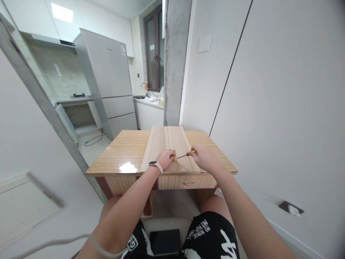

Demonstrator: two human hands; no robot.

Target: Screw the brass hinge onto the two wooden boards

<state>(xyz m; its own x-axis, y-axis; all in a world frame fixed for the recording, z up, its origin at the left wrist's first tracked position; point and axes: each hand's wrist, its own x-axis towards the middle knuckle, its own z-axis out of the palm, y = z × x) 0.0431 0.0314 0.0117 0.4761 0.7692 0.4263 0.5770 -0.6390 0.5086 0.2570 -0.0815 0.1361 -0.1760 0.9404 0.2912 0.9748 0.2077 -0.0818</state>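
Observation:
Two pale wooden boards (156,144) lie side by side on the desk, with a thin seam between them. My left hand (165,159), a watch on its wrist, has its fingers closed on a brass-coloured hinge (175,157) near the seam, partly hidden by the fingers. My right hand (204,157) is wrapped round the yellow-and-black handle of a screwdriver (183,155). Its shaft points left, the tip at or close to the hinge's right edge. Whether a screw sits under the tip is too small to tell.
The glossy wooden desk (118,151) has a drawer (175,182) on its front side. A dark flat tablet-like object (165,242) lies between my legs. White walls flank the desk; beyond stand a grey fridge (110,64) and a sink counter (149,113). A pale cable (67,241) crosses the lower left.

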